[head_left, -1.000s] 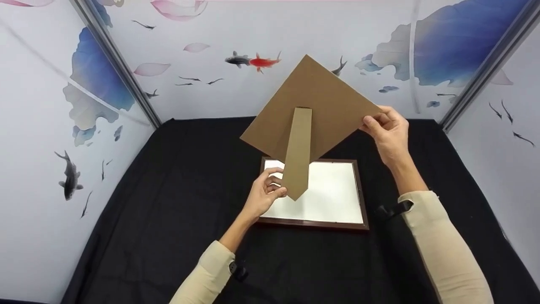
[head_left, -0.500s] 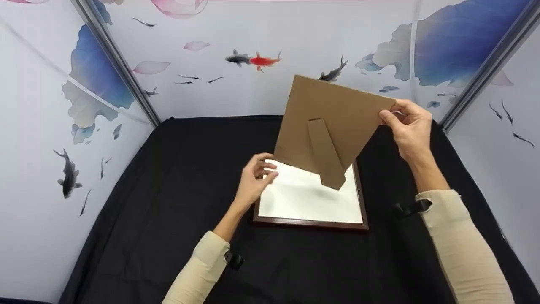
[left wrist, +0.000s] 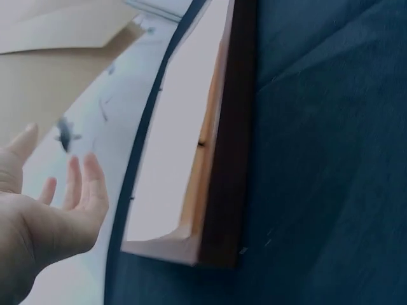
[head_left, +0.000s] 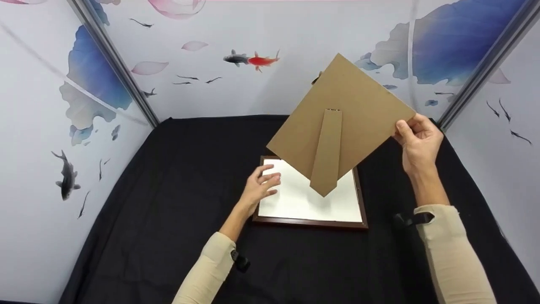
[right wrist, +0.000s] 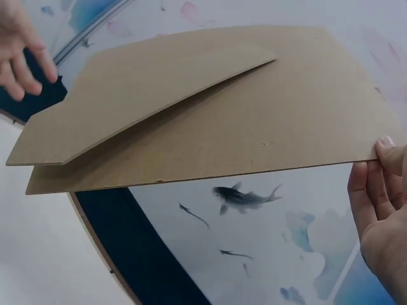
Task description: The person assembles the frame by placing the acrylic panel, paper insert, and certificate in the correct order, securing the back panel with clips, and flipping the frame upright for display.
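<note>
Pinching one corner, the right hand holds the backboard up, tilted above the frame lying flat on the counter; the left hand, fingers loose and empty, rests at the frame's left edge, nearer.

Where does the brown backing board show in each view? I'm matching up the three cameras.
Head: backing board upper centre-right, held tilted above the frame by the right hand.
Left wrist: only a tan piece in the top-left corner.
Right wrist: fills the upper picture.
Shared landmark: the white frame insert.
</note>
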`<state>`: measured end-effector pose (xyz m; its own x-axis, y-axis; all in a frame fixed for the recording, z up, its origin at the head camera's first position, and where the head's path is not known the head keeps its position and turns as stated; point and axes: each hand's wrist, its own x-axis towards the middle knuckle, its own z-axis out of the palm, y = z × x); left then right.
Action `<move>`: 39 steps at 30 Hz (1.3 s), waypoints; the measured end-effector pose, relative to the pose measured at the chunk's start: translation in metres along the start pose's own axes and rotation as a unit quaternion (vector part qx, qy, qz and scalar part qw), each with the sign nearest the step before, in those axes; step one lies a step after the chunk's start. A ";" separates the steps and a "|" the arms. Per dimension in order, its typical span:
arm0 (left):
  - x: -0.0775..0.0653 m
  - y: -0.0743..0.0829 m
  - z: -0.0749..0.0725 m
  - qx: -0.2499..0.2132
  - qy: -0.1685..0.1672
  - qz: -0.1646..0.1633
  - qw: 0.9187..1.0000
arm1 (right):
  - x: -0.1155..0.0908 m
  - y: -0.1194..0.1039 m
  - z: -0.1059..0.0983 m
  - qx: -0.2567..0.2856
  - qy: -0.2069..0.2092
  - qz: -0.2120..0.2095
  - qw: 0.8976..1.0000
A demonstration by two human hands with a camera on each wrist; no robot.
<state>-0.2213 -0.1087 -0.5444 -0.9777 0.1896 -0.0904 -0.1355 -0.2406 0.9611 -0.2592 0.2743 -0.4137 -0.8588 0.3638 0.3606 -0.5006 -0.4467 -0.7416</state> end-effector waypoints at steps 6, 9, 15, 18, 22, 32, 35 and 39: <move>0.009 -0.014 0.022 -0.078 -0.060 -0.011 0.995 | -0.017 0.019 -0.017 0.081 0.066 0.005 0.995; 0.012 -0.017 0.034 -0.095 -0.071 0.003 0.993 | -0.026 0.029 -0.023 0.116 0.099 0.011 0.988; 0.019 -0.018 0.046 -0.089 -0.030 0.038 0.995 | -0.041 0.050 -0.029 0.184 0.149 0.035 0.971; 0.020 -0.020 0.047 -0.079 -0.010 0.050 0.996 | -0.047 0.056 -0.031 0.197 0.162 0.048 0.966; 0.020 -0.021 0.046 -0.064 0.006 0.063 0.996 | -0.051 0.061 -0.034 0.191 0.168 0.054 0.966; 0.018 -0.020 0.047 -0.010 0.031 0.083 0.996 | -0.054 0.063 -0.031 0.169 0.150 0.049 0.973; 0.017 -0.019 0.047 0.005 0.030 0.100 0.995 | -0.054 0.063 -0.032 0.156 0.150 0.048 0.975; 0.017 -0.018 0.046 0.021 0.031 0.111 0.993 | -0.056 0.064 -0.036 0.128 0.137 0.044 0.981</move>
<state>-0.2278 -0.0576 -0.5514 -0.9909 0.0775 0.1105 0.0901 -0.2296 0.9691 -0.2394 0.2549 -0.5014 -0.8560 0.5050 0.1111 -0.4675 -0.6641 -0.5834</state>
